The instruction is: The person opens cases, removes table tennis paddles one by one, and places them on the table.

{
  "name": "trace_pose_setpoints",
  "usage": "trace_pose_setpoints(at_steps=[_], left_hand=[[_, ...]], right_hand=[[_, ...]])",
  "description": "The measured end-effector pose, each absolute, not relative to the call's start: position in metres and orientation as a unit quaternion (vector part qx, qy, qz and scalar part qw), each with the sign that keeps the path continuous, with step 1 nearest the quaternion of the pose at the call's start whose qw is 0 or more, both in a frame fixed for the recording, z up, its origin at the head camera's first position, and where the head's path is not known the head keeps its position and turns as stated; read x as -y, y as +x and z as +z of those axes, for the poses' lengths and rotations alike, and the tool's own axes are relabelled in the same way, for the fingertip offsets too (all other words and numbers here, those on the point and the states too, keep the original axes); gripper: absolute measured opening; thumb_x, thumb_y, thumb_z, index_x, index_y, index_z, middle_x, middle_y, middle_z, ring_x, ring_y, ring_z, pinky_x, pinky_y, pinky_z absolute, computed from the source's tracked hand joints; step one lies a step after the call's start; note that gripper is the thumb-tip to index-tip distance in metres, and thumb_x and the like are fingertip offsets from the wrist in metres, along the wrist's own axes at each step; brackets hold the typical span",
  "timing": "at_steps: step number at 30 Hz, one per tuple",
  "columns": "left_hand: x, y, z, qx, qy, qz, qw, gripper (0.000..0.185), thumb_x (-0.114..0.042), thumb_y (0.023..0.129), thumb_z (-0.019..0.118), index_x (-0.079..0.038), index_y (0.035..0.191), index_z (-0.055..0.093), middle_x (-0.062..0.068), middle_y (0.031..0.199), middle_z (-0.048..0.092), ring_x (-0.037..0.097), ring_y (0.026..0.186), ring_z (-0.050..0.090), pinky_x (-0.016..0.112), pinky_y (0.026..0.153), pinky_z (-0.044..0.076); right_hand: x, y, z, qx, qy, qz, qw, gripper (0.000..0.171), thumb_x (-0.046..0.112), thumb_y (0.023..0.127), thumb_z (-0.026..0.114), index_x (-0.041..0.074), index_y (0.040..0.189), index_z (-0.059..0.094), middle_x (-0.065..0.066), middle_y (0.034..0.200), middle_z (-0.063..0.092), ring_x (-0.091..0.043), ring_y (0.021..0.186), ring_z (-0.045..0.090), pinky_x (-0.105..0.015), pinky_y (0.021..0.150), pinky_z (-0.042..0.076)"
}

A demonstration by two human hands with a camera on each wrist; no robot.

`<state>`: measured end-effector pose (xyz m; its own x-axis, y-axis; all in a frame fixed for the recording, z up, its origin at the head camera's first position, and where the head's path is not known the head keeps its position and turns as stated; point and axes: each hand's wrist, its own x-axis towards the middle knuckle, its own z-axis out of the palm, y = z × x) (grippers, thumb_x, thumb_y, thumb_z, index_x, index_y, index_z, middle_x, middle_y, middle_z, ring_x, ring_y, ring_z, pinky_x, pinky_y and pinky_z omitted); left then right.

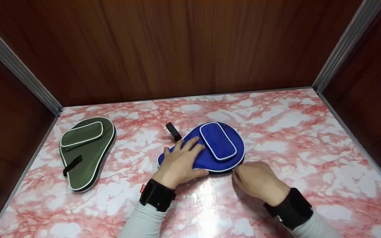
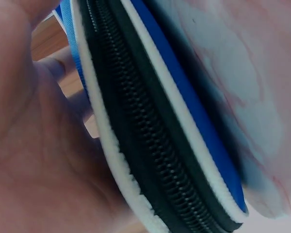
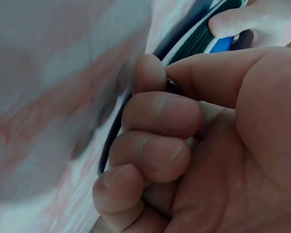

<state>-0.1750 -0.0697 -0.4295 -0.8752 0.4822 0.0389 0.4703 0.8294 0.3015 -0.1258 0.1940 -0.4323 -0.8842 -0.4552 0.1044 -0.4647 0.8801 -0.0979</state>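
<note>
Pinching zipper pull [image 3: 172, 86], right hand [image 1: 258, 181]; left hand [image 1: 179, 162] flat on blue case [image 1: 222, 155]; no legible writing.

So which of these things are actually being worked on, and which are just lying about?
In use: blue fabric paddle-shaped case, pressed by the left hand; its black zipper; the right hand, pinching the small zipper pull.
Lying about: green fabric paddle-shaped case.

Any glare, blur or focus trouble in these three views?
Head view: sharp overall, with a bright glare patch on the marble tabletop between the forearms. Left wrist view: the blue case zipper is crisp, but the left hand is a soft, close blur. Right wrist view: the right hand is fairly clear; the tabletop at left is smeared.
</note>
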Motion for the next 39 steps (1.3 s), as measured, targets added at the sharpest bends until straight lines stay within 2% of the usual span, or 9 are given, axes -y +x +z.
trace_pose_setpoints(at_steps=[4, 10, 15, 18, 24, 27, 33, 39], left_hand=[[0.067, -0.169, -0.423, -0.957, 0.251, 0.144, 0.026, 0.077, -0.065, 0.096, 0.076, -0.026, 0.161, 0.059, 0.008, 0.174, 0.041, 0.053, 0.150, 0.043, 0.079, 0.103, 0.043], [0.060, -0.162, -0.415, -0.945, 0.292, 0.141, 0.032, 0.061, -0.062, 0.101, 0.072, -0.036, 0.156, 0.065, 0.009, 0.167, 0.050, 0.046, 0.139, 0.054, 0.060, 0.101, 0.055], [0.054, -0.159, -0.413, -0.935, 0.319, 0.147, 0.039, 0.060, -0.057, 0.100, 0.076, -0.033, 0.154, 0.068, 0.009, 0.167, 0.048, 0.041, 0.141, 0.050, 0.052, 0.108, 0.053], [0.053, -0.158, -0.413, -0.936, 0.317, 0.145, 0.042, 0.061, -0.056, 0.099, 0.078, -0.032, 0.154, 0.068, 0.009, 0.170, 0.046, 0.041, 0.142, 0.048, 0.051, 0.110, 0.051], [0.051, -0.156, -0.411, -0.942, 0.298, 0.146, 0.043, 0.062, -0.060, 0.097, 0.078, -0.035, 0.153, 0.068, 0.006, 0.171, 0.047, 0.045, 0.139, 0.052, 0.058, 0.095, 0.059], [0.051, -0.156, -0.410, -0.944, 0.293, 0.144, 0.047, 0.063, -0.061, 0.097, 0.078, -0.036, 0.154, 0.068, 0.005, 0.171, 0.046, 0.047, 0.139, 0.052, 0.061, 0.092, 0.060], [0.051, -0.157, -0.412, -0.945, 0.290, 0.143, 0.046, 0.063, -0.061, 0.097, 0.078, -0.036, 0.153, 0.068, 0.005, 0.171, 0.046, 0.049, 0.140, 0.052, 0.063, 0.092, 0.059], [0.051, -0.157, -0.414, -0.945, 0.291, 0.144, 0.043, 0.063, -0.060, 0.097, 0.078, -0.035, 0.153, 0.068, 0.005, 0.171, 0.047, 0.047, 0.139, 0.052, 0.060, 0.094, 0.059]], right_hand=[[-0.203, -0.133, -0.429, 0.975, 0.209, 0.072, 0.037, 0.036, 0.018, 0.107, 0.062, 0.016, 0.072, 0.053, 0.000, 0.059, 0.050, -0.026, 0.053, 0.058, -0.052, 0.052, 0.051], [-0.225, -0.148, -0.428, 0.987, 0.129, 0.082, 0.038, 0.036, 0.018, 0.106, 0.059, 0.016, 0.070, 0.057, -0.003, 0.062, 0.056, -0.028, 0.058, 0.061, -0.057, 0.053, 0.053], [-0.235, -0.154, -0.431, 0.990, 0.109, 0.087, 0.018, 0.038, 0.018, 0.106, 0.057, 0.017, 0.069, 0.053, -0.002, 0.063, 0.056, -0.025, 0.061, 0.060, -0.058, 0.054, 0.053], [-0.236, -0.154, -0.434, 0.989, 0.115, 0.088, 0.011, 0.035, 0.017, 0.106, 0.057, 0.015, 0.071, 0.055, -0.003, 0.064, 0.056, -0.027, 0.060, 0.061, -0.058, 0.053, 0.053], [-0.230, -0.149, -0.433, 0.989, 0.127, 0.076, 0.001, 0.031, 0.017, 0.104, 0.058, 0.014, 0.072, 0.058, -0.006, 0.066, 0.060, -0.034, 0.063, 0.065, -0.059, 0.057, 0.055], [-0.226, -0.145, -0.431, 0.989, 0.134, 0.070, 0.004, 0.031, 0.018, 0.103, 0.058, 0.014, 0.072, 0.059, -0.007, 0.066, 0.060, -0.036, 0.063, 0.066, -0.059, 0.058, 0.055], [-0.219, -0.137, -0.433, 0.985, 0.160, 0.063, 0.033, 0.028, 0.016, 0.104, 0.059, 0.013, 0.076, 0.058, -0.005, 0.063, 0.058, -0.034, 0.060, 0.066, -0.056, 0.057, 0.055], [-0.211, -0.129, -0.434, 0.980, 0.183, 0.053, 0.055, 0.030, 0.014, 0.101, 0.063, 0.015, 0.073, 0.053, -0.001, 0.058, 0.052, -0.029, 0.055, 0.061, -0.051, 0.053, 0.052]])
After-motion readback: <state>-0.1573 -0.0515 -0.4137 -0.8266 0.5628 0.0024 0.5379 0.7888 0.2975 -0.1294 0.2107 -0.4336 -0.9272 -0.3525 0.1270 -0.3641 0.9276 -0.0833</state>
